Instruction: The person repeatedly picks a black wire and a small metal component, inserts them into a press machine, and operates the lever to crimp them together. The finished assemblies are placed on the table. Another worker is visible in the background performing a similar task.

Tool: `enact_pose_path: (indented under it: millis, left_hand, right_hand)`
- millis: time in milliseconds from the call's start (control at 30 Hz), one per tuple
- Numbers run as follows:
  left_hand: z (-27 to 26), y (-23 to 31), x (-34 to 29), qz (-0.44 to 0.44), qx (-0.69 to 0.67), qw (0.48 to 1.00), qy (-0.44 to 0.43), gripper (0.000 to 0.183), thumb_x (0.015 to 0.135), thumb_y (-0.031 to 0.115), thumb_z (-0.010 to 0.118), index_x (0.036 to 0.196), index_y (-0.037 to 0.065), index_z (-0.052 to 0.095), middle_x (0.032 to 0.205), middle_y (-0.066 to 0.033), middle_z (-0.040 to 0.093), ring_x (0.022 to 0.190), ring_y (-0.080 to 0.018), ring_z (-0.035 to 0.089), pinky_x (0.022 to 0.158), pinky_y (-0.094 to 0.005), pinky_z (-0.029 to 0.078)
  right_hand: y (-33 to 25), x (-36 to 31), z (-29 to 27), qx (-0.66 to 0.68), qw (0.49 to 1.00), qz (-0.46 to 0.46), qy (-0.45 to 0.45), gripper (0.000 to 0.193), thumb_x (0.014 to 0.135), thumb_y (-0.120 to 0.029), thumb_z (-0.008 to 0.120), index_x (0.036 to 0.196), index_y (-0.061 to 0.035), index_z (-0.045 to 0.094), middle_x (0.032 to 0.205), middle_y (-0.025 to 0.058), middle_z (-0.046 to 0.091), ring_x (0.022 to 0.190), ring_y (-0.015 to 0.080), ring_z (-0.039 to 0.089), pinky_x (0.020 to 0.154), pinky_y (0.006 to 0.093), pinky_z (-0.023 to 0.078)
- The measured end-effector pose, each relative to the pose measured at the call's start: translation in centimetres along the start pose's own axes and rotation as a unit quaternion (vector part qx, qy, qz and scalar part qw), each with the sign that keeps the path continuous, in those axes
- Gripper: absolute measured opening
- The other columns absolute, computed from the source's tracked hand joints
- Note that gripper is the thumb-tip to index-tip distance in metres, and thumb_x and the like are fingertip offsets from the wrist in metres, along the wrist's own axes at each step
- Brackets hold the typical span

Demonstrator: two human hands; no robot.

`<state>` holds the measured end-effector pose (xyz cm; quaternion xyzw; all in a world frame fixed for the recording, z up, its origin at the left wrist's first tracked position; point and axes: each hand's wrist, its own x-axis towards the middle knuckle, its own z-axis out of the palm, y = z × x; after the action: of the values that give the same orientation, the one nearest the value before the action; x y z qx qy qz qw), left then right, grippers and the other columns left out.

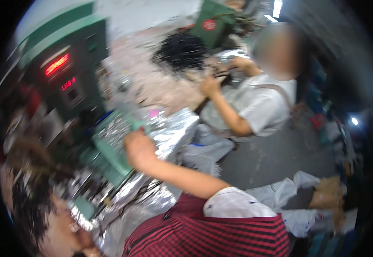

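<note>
Green fixture (pixel 117 156) — long axis slanting down-right — right hand (pixel 140 150) at its edge, can't tell grip

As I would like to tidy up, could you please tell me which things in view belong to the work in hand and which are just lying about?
Apparently in use:
green fixture, at the right hand
silvery sheeting, beside the fixture

Apparently lying about, away from that hand:
pale plastic bags
brown sheet, perhaps cardboard; blur hides its material
</note>
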<state>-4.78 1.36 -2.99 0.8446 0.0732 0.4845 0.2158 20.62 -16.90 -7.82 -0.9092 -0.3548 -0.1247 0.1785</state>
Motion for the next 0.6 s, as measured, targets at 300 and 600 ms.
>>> enact_pose_path:
  millis: [300,600]
  left_hand:
    - [-3.9,-16.3,0.8,-0.337,0.476,0.775,-0.244,0.050,0.097,0.034,0.064,0.133,0.000,0.059,0.137,-0.0238,0.058,0.123,-0.0433,0.056,0.102,-0.0442,0.048]
    - [-5.4,-22.7,-1.8,-0.314,0.374,0.842,-0.228,0.031,0.094,0.012,0.065,0.119,-0.006,0.067,0.126,-0.0272,0.065,0.111,-0.0389,0.065,0.093,-0.0433,0.051]
  right_hand:
    - [-0.9,0.1,0.8,0.192,0.971,-0.002,0.141,0.021,0.076,0.002,0.062,0.097,-0.0007,0.060,0.092,0.0162,0.062,0.091,0.0366,0.060,0.079,0.0462,0.050]
    - [0.6,-0.4,0.2,0.271,0.945,-0.026,0.181,0.016,0.081,0.001,0.062,0.096,-0.0022,0.068,0.093,0.0144,0.062,0.093,0.0364,0.058,0.082,0.0457,0.048]
